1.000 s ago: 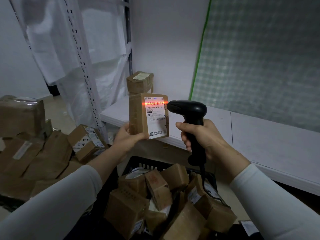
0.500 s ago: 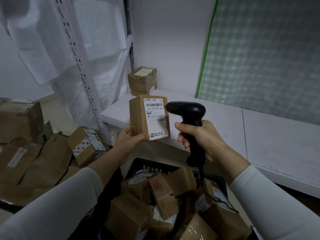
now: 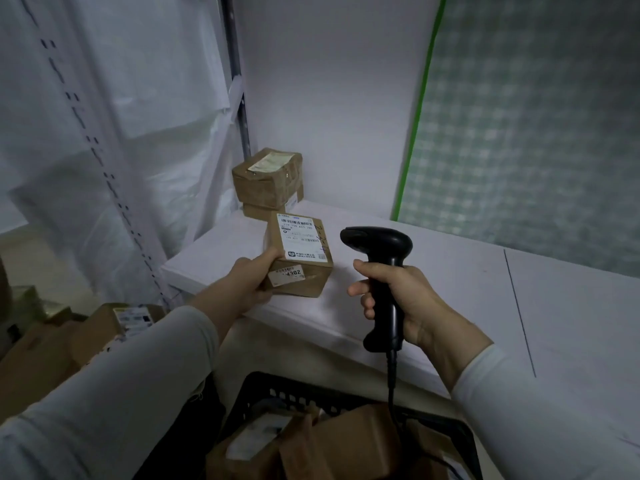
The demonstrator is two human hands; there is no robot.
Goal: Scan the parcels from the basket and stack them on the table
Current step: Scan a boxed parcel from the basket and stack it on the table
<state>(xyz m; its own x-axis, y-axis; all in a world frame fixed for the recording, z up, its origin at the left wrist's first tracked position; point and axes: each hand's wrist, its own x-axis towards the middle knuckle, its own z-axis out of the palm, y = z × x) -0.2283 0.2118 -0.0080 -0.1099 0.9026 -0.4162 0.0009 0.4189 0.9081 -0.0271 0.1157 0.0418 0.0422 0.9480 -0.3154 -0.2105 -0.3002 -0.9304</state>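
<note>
Head view has the left hand (image 3: 254, 277) gripping a labelled parcel (image 3: 301, 271) at the table (image 3: 450, 271) front edge, so it should travel level onto the 2 stacked parcels (image 3: 268, 183) behind, edges squared, the right hand (image 3: 412, 299) gripping the scanner (image 3: 384, 258) clear.

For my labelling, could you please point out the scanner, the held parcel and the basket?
scanner (image 3: 379, 241), head view, on its head.
held parcel (image 3: 300, 241), head view, on its white label.
basket (image 3: 273, 384), head view, on its back rim.
</note>
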